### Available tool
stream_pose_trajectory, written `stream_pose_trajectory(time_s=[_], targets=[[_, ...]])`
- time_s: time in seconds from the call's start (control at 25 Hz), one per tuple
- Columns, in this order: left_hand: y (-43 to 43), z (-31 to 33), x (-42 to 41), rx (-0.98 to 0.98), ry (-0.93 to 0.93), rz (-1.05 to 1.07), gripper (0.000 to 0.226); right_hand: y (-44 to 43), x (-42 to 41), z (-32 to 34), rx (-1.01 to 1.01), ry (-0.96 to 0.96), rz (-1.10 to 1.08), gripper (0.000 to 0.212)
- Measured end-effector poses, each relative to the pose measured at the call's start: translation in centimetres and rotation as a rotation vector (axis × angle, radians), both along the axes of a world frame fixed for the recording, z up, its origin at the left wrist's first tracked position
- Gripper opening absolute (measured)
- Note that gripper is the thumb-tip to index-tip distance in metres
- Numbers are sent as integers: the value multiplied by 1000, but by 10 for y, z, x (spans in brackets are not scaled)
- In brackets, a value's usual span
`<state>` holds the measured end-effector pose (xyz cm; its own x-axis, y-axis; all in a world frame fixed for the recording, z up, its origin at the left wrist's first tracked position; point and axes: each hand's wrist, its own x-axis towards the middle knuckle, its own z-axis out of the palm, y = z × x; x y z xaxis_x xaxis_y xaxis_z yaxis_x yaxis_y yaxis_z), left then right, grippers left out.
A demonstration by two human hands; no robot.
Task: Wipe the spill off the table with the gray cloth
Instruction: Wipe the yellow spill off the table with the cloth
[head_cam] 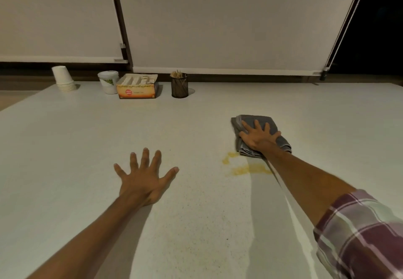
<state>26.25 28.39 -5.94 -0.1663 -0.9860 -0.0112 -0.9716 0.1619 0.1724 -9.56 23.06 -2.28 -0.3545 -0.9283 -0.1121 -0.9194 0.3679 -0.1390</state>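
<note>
Right hand: the right hand (258, 135) is lying flat on the cloth (265, 127), palm down and fingers spread wide; it is pressing on the fabric rather than closing around it, and no finger is curling under an edge.
Cloth: gray and folded in layers, it is sitting on the table (196, 213) to the right of centre, with its near edge just reaching the far end of the spill (246, 167).
Spill: a yellow, patchy smear is lying on the table right in front of the cloth and just left of the right forearm; part of it is running under the arm's edge, so its full extent cannot be told.
Left hand: the left hand (144, 179) is resting flat on bare table, fingers splayed, holding nothing, well apart from cloth and spill.
Sleeve: a plaid sleeve (362, 233) is sitting pushed up on the right arm.
Table: pale and speckled, it is filling most of the view.
Far edge: a stack of cups (63, 78) is standing upside down at the left, then a white tub (108, 81), an open orange box (137, 86) touching it, and a mesh holder (179, 85) with sticks standing in it.
Backdrop: lowered blinds (218, 21) are hanging behind the table.
</note>
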Motion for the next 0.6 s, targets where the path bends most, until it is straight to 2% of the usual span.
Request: stream_pose_trajectory(time_s=[0.12,0.24,0.44,0.6], targets=[[1,2,1,7,-2,-9,100,-2,49,-6,7,-5,157,63],[2,3,1,10,2,-12,99,11,53,-14,-37,9,290,63],[1,3,-1,14,-8,-11,100,-6,58,-5,-31,-20,134,65],[4,8,0,-2,17,2,102,0,131,-10,-36,-34,220,69]])
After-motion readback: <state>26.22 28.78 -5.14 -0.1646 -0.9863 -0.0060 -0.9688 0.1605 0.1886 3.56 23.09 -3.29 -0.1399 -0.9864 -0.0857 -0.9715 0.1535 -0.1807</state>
